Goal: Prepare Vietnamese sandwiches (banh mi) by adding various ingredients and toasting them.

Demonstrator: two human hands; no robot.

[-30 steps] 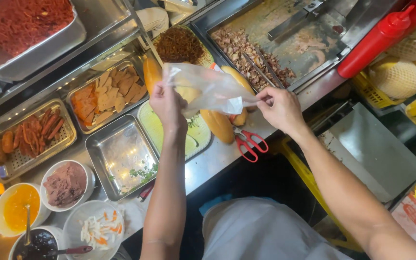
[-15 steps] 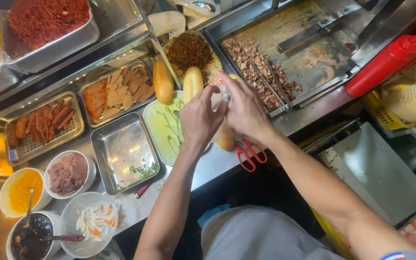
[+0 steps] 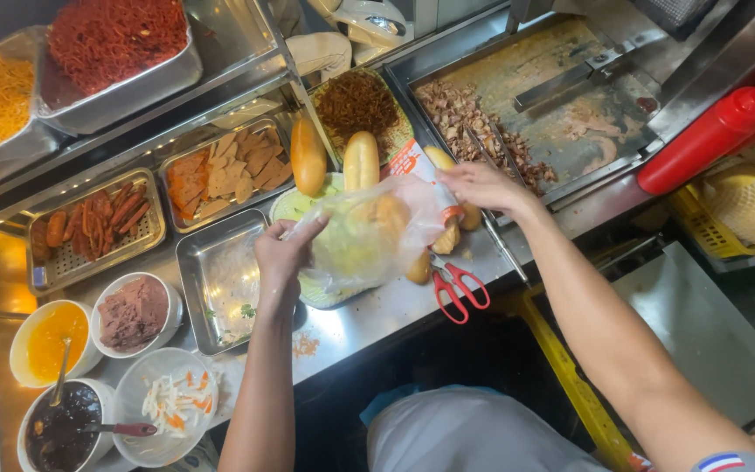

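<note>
My left hand (image 3: 283, 255) and my right hand (image 3: 481, 185) hold a clear plastic bag (image 3: 369, 234) stretched open between them above the steel counter. The left hand pinches the bag's left edge, the right hand grips its printed right corner. Through the bag I see a green plate (image 3: 288, 206) and blurred bread. Two baguette rolls (image 3: 335, 159) stand just behind the bag. Red-handled scissors (image 3: 456, 287) lie on the counter below the right hand.
A griddle (image 3: 570, 114) with chopped meat lies at the back right, a red squeeze bottle (image 3: 709, 135) beside it. Steel trays (image 3: 220, 278) of sliced meat and sausages sit at left. Bowls of sauces, pâté and pickled vegetables (image 3: 168, 411) line the front left.
The hands came together in front of the rolls, then drew apart again. The bag now hangs lower and wider between them, over the green plate.
</note>
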